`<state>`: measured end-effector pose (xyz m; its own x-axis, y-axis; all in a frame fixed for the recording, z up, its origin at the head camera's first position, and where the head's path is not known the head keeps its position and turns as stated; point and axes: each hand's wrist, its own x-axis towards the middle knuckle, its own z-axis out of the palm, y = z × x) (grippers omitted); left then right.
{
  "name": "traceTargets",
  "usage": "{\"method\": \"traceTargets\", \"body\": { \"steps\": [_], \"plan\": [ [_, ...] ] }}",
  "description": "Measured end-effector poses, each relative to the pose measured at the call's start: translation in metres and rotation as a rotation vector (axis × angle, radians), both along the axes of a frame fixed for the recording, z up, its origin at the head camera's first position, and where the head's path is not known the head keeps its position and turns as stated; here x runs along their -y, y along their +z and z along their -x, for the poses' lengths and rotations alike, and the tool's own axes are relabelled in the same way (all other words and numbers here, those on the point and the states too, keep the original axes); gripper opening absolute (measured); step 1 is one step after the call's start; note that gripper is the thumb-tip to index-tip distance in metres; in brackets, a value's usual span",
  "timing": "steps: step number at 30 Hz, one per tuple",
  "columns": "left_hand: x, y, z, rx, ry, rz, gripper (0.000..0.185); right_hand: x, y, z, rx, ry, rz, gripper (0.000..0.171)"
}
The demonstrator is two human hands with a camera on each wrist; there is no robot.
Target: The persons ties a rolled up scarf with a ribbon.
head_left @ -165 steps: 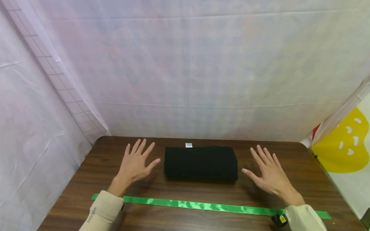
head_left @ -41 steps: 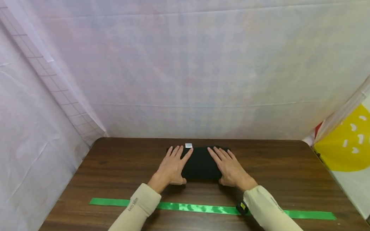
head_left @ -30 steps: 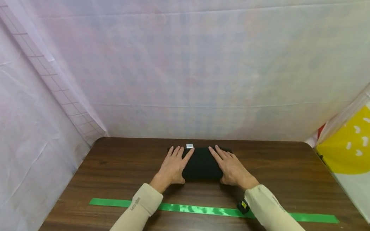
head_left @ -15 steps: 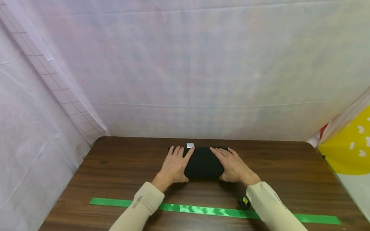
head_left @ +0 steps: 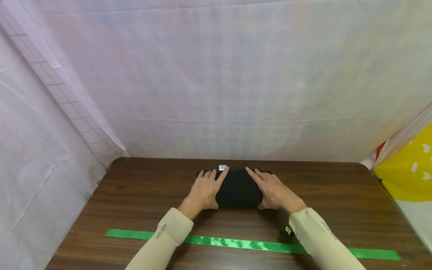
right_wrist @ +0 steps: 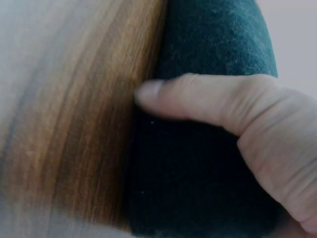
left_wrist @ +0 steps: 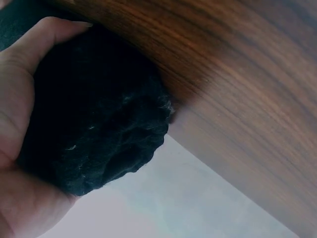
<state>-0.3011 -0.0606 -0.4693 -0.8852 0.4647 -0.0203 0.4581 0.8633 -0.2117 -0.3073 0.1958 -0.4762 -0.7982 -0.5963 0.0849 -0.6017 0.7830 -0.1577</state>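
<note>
A thick roll of black fuzzy cloth (head_left: 239, 188) lies near the back of the table, with a small white label (head_left: 222, 167) at its far edge. My left hand (head_left: 203, 191) grips its left part, fingers over the top toward the far side and thumb at the near side. On the right part, my right hand (head_left: 274, 192) holds it the same way. The left wrist view shows the layered end of the cloth (left_wrist: 119, 134) beyond the thumb (left_wrist: 47, 37). In the right wrist view the thumb (right_wrist: 193, 96) presses along the near face, its tip close to the tabletop.
A strip of green tape (head_left: 246, 244) crosses the brown wooden table (head_left: 141, 196) in front of the cloth. White sheeting (head_left: 219, 81) hangs right behind the table's back edge and on the left. A yellow shape (head_left: 418, 172) shows beyond the right edge.
Both hands were spread apart beside the cloth at first and then came in onto it. Lately the right fingers have curled further over its far edge. The cloth stays in nearly the same place.
</note>
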Motion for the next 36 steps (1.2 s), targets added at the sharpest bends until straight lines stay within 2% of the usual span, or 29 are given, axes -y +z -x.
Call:
{"method": "traceTargets", "body": {
  "steps": [4,9,20,27,31,36],
  "plan": [
    [0.0,0.002,0.0,0.005,0.009,-0.004,0.127,-0.002,0.0,0.004,-0.014,0.019,0.012,0.128],
    [0.0,0.002,-0.001,0.013,0.028,-0.038,0.123,-0.002,0.002,0.004,0.04,0.009,0.022,0.13],
    [0.002,0.0,-0.006,-0.018,-0.001,-0.029,0.122,-0.002,0.006,-0.001,0.032,0.018,-0.055,0.119],
    [0.007,-0.002,-0.008,-0.1,-0.038,-0.049,0.115,-0.002,0.008,-0.006,-0.099,0.054,-0.081,0.114],
    [0.01,-0.004,-0.009,-0.135,-0.063,-0.061,0.112,-0.001,0.009,-0.013,-0.199,0.081,-0.102,0.111],
    [0.014,-0.005,-0.009,-0.192,-0.104,-0.07,0.11,0.001,0.01,-0.025,-0.274,0.071,-0.125,0.111]
  ]
}}
